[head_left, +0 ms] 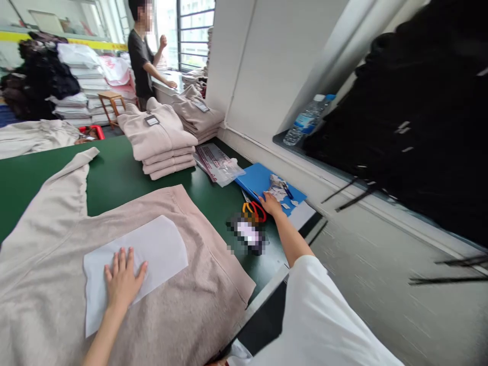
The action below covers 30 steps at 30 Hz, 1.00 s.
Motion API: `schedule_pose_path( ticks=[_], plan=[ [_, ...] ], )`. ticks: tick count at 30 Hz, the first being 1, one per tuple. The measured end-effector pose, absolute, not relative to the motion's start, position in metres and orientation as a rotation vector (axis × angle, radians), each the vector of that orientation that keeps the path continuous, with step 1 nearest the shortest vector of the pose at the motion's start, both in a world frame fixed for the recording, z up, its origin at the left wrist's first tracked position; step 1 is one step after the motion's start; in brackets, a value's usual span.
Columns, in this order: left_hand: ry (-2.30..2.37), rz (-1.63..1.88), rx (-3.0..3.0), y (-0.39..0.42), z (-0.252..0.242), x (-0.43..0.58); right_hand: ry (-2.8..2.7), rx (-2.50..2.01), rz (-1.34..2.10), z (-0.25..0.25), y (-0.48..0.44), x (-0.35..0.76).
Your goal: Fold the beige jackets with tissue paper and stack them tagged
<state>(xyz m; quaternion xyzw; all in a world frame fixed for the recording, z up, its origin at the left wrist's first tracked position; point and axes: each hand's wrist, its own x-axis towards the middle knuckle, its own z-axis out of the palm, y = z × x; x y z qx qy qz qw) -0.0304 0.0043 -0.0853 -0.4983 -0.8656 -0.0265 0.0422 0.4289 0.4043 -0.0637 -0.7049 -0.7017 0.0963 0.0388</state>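
My left hand (124, 279) lies flat with spread fingers on a white paper sheet (163, 244), which has one rounded end. Under the sheet a beige sweatshirt (206, 290) is spread out, one sleeve reaching to the upper left. My right hand (272, 204) rests at the near left edge of a blue folder (255, 175), its fingers slightly bent and apart, with nothing visible in them. Beside these fingers is a heap of small white paper pieces (277, 188). Scissors (258, 211) with orange and red handles lie just left of the hand, next to a blurred-out phone-like object (247, 234).
Folded beige sweatshirts (163, 134) with tags stand stacked on the green table (114, 173). A printed plastic bag (219, 162) lies behind the folder. Bottles (305, 122) and dark garments (412, 127) occupy the ledge at right. Another person (143, 56) stands by the window.
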Motion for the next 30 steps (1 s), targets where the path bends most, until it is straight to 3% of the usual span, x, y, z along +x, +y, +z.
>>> schedule_pose_path(
  ticks=[11,16,25,27,30],
  plan=[
    [-2.718,-0.203,-1.536,-0.003,-0.087,-0.027,-2.151,-2.132,0.177,-0.072,0.395,0.42],
    [-2.745,-0.256,-1.543,-0.005,-0.085,-0.026,-2.03,-2.133,0.302,-0.066,0.389,0.42],
    [-2.76,-0.305,-1.539,-0.009,-0.087,-0.023,-1.905,-2.089,0.237,-0.047,0.354,0.398],
    [-2.759,-0.29,-1.551,-0.01,-0.089,-0.023,-1.915,-1.884,0.383,-0.038,0.336,0.364],
    [-2.753,-0.268,-1.549,-0.011,-0.091,-0.023,-2.173,-1.257,0.863,-0.03,0.282,0.282]
  ],
)
